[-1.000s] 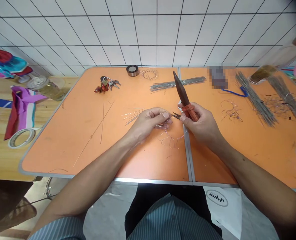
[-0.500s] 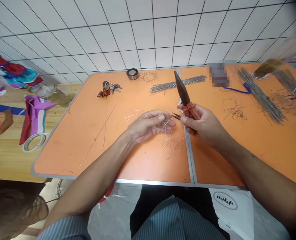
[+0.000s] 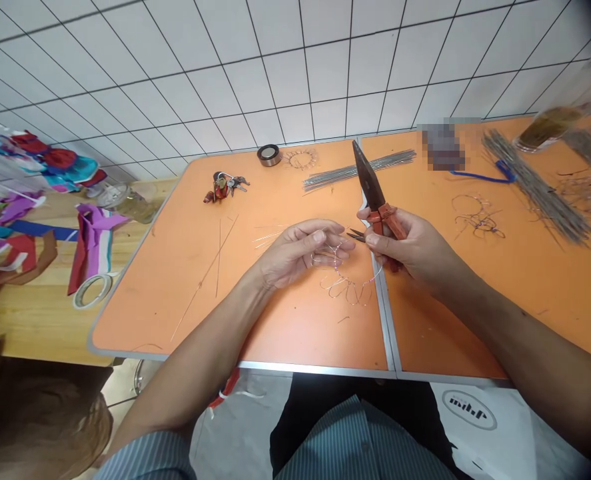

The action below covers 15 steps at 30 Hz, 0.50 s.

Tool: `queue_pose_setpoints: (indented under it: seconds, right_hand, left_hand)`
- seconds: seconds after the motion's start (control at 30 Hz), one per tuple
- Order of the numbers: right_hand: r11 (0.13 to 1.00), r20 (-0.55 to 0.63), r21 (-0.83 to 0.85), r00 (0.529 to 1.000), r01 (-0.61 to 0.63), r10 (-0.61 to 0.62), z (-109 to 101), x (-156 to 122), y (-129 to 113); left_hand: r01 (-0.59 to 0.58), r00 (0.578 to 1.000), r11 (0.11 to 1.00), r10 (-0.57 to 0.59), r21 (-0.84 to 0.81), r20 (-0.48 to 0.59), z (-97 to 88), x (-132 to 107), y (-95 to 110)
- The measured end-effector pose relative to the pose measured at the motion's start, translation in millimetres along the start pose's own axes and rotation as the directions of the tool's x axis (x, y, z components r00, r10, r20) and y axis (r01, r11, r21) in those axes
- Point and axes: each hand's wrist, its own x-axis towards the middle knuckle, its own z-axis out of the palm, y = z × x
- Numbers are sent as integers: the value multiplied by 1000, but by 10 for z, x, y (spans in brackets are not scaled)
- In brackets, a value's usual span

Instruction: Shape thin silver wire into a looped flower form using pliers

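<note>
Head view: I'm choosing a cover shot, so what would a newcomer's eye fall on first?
Probably the red-handled pliers in the right hand, over the orange table. Next comes the looped wire ring at the left hand, then the bundle of straight wires lying beyond both hands.

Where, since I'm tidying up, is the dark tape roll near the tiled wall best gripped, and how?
Probably around its outer rim, from above and slightly left: the tape roll lies flat, its round side exposed, while a looped wire piece sits close on its right.
</note>
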Motion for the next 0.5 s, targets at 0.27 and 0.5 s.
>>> queue_pose_setpoints:
  seconds: [0.27, 0.5]
  right_hand:
    - [999, -10, -32, 1000, 2, -2, 8, 5, -1]
    - [997, -16, -71, 1000, -22, 21, 45, -9, -21]
  left_hand:
    - [-65, 990, 998, 68, 28, -127, 5, 12, 17]
    - [-13, 988, 993, -5, -116, -156, 61, 22, -12]
